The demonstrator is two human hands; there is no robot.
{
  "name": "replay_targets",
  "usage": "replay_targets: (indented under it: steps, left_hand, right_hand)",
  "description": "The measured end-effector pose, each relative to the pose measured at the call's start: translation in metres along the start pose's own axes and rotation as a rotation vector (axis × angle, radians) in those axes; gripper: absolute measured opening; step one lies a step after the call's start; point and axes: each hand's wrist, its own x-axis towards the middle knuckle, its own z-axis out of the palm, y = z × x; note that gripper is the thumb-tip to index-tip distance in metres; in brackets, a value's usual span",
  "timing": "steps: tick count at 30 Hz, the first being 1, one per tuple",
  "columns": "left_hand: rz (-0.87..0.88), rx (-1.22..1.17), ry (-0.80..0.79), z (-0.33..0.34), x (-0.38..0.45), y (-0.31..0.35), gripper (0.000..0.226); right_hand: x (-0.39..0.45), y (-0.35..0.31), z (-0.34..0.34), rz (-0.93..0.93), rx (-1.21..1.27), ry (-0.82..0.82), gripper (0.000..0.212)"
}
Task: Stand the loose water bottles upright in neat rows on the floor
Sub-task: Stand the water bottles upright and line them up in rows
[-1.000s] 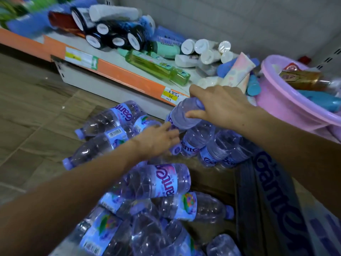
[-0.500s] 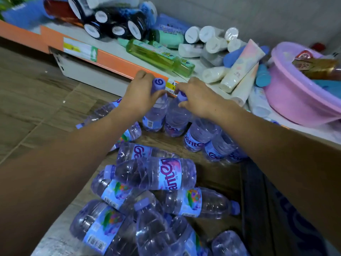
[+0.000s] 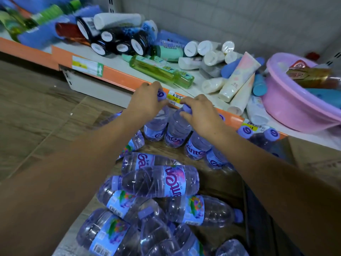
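Two clear water bottles with purple caps stood upright side by side on the floor, just in front of a low orange-edged shelf (image 3: 118,75). The left hand (image 3: 145,100) curled its fingers round the cap of the left bottle (image 3: 156,128), and the right hand (image 3: 201,115) pinched the cap of the right bottle (image 3: 178,129). The two bottles touched or nearly touched each other. To their right, a row of more upright bottles (image 3: 198,145) ran along the shelf front, partly hidden by the right forearm. Nearer the viewer, a loose pile of bottles (image 3: 156,180) lay on their sides, overlapping one another. The floor (image 3: 36,111) to the left looked like wood-grain planks. On the shelf beyond lay tubes, jars and a green bottle (image 3: 162,72) in a jumble, and at the far right sat a pink plastic basin (image 3: 287,104) holding packets
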Motion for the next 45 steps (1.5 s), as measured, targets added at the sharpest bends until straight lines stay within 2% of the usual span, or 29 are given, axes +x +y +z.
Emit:
replay_targets:
  steps: [3, 6, 9, 12, 15, 17, 19, 21, 23, 26, 27, 29, 30, 31, 34, 36, 37, 40, 45]
  left_hand:
    - [0.018, 0.017, 0.028, 0.000, -0.003, 0.004, 0.037]
    - [0.086, -0.059, -0.054, -0.005, -0.006, 0.000, 0.037]
    - [0.111, -0.037, -0.135, -0.006, -0.003, 0.001, 0.040]
    - [0.116, 0.004, -0.164, -0.005, 0.001, 0.004, 0.041]
    - [0.117, 0.026, -0.170, -0.005, 0.000, 0.004, 0.043]
    - [0.066, -0.024, -0.138, 0.000, -0.010, 0.004, 0.051]
    - [0.059, -0.101, -0.017, 0.010, -0.031, 0.003, 0.057]
    - [0.169, -0.116, 0.078, 0.024, -0.059, -0.001, 0.053]
    - [0.289, -0.025, 0.068, 0.038, -0.089, -0.007, 0.049]
    - [0.348, 0.113, -0.052, 0.052, -0.125, -0.021, 0.047]
    - [0.316, 0.149, -0.164, 0.054, -0.134, -0.025, 0.053]
    - [0.190, 0.257, -0.437, 0.049, -0.149, -0.033, 0.082]
    - [0.134, 0.323, -0.537, 0.045, -0.154, -0.039, 0.092]
    - [0.116, 0.373, -0.572, 0.041, -0.159, -0.044, 0.095]
    - [0.117, 0.371, -0.419, 0.035, -0.171, -0.049, 0.080]
    - [0.017, 0.195, -0.387, 0.031, -0.177, -0.045, 0.064]
    - [-0.012, 0.135, -0.379, 0.030, -0.179, -0.046, 0.059]
    - [-0.048, 0.104, -0.337, 0.027, -0.182, -0.047, 0.053]
    - [-0.020, 0.014, -0.215, 0.016, -0.176, -0.024, 0.043]
  right_hand:
    - [-0.003, -0.005, 0.000, -0.011, -0.054, 0.038, 0.036]
    - [-0.004, -0.003, 0.001, -0.037, -0.074, 0.017, 0.030]
    - [-0.002, 0.001, 0.002, -0.018, -0.097, 0.039, 0.027]
    - [0.001, 0.003, -0.001, 0.011, -0.093, -0.005, 0.033]
    - [0.001, 0.004, -0.005, 0.002, -0.059, -0.069, 0.031]
    - [-0.007, 0.008, -0.007, -0.057, -0.013, -0.096, 0.044]
    - [-0.029, 0.014, -0.010, -0.116, 0.077, 0.016, 0.049]
    - [-0.061, 0.024, -0.010, -0.131, 0.153, 0.167, 0.041]
    - [-0.100, 0.036, -0.004, -0.063, 0.182, 0.154, 0.034]
    - [-0.149, 0.054, 0.016, 0.054, 0.198, -0.020, 0.038]
    - [-0.162, 0.059, 0.023, 0.096, 0.192, -0.087, 0.042]
    - [-0.182, 0.069, 0.036, 0.209, 0.149, -0.242, 0.051]
    - [-0.192, 0.073, 0.042, 0.281, 0.120, -0.334, 0.054]
    - [-0.201, 0.077, 0.049, 0.336, 0.093, -0.414, 0.053]
    - [-0.225, 0.085, 0.069, 0.373, 0.064, -0.504, 0.050]
    - [-0.232, 0.089, 0.076, 0.389, 0.100, -0.474, 0.054]
    - [-0.233, 0.091, 0.077, 0.397, 0.115, -0.449, 0.049]
    - [-0.234, 0.094, 0.076, 0.400, 0.149, -0.384, 0.032]
    - [-0.248, 0.081, 0.048, 0.380, 0.286, -0.337, 0.037]
